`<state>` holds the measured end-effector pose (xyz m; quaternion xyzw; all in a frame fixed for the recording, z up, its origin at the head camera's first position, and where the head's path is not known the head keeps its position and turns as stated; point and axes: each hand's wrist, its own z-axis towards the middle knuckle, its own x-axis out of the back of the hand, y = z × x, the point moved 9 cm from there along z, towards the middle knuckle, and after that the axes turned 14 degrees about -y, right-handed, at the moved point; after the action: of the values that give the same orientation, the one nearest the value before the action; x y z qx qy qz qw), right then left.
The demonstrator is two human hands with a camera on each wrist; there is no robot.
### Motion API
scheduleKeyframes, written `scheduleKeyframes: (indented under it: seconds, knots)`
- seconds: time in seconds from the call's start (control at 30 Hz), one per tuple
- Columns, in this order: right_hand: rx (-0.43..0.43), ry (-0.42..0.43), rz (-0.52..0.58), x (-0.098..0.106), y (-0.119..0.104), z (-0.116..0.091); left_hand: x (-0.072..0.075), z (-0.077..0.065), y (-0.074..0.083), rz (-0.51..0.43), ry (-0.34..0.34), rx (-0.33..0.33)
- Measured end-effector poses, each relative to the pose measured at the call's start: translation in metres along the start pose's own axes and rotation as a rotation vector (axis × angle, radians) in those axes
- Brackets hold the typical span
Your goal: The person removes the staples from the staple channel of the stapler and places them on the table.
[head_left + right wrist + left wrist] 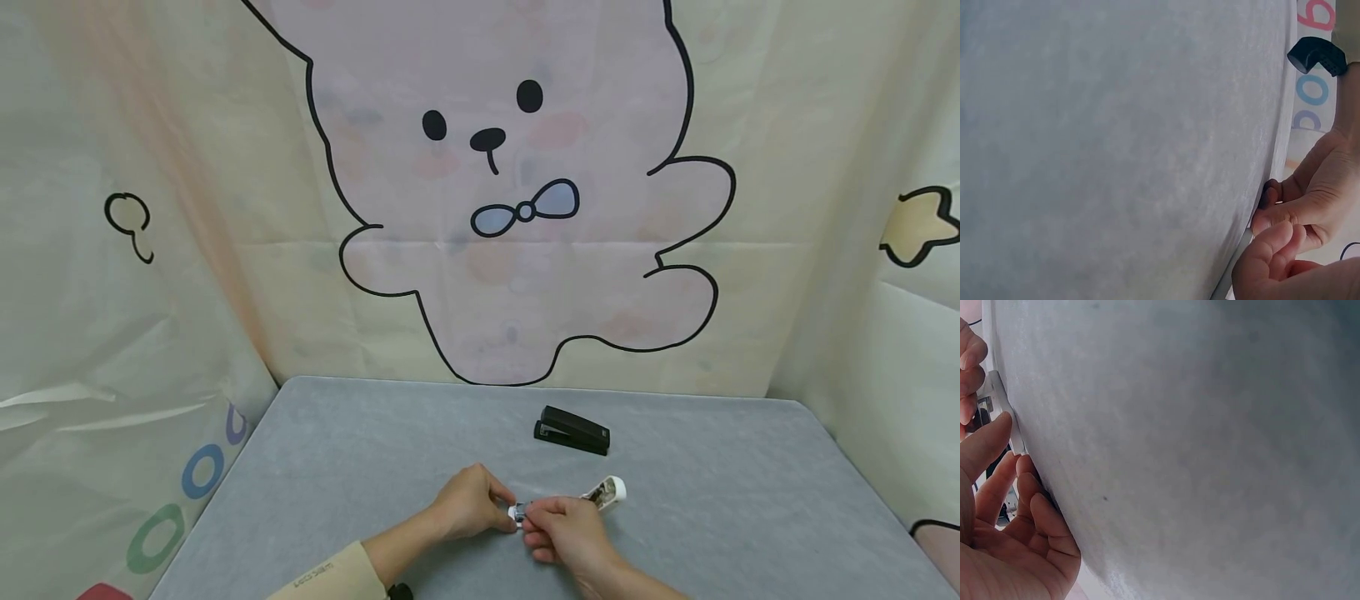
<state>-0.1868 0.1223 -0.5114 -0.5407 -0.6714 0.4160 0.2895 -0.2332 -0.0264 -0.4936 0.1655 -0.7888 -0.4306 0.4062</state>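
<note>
A white stapler (617, 489) lies opened up on the grey cloth, with metal parts showing at both ends. My left hand (468, 504) pinches its left tip between thumb and fingertips. From the near side my right hand (573, 533) reaches over the middle, thumb and forefinger pinched at the metal part, the other fingers curled below. I cannot tell whether a small piece sits within that pinch. In the left wrist view, the stapler's pale edge (1005, 403) runs between the two hands, close against the cloth.
A black stapler (573, 431) lies on the cloth-covered table (360, 442) just beyond the hands. Behind the table hangs a curtain (510, 283) with a cartoon bear, and more curtain closes off both sides. A dark band (1316, 55) is round the left wrist.
</note>
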Motion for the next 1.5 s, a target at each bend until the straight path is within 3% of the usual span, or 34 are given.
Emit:
scheduleKeyframes:
  seconds: [0.4,0.6,0.8,1.13,1.5]
  knots:
    - [0.058,0.066,0.054,0.003,-0.007,-0.01,-0.001,0.0,0.0,0.015,0.001,0.003]
    - [0.13,0.03,0.105,0.0,-0.016,-0.02,-0.002,0.001,0.0,0.012,-0.009,-0.001]
    - [0.137,-0.001,0.131,0.003,-0.029,-0.03,-0.002,0.002,0.001,0.025,-0.002,-0.005]
    - [0.19,0.031,0.121,0.025,-0.066,-0.054,0.0,0.0,0.001,0.048,0.013,0.006]
    - [0.232,0.036,0.118,0.071,-0.089,-0.06,0.0,-0.002,0.003,0.037,0.001,0.031]
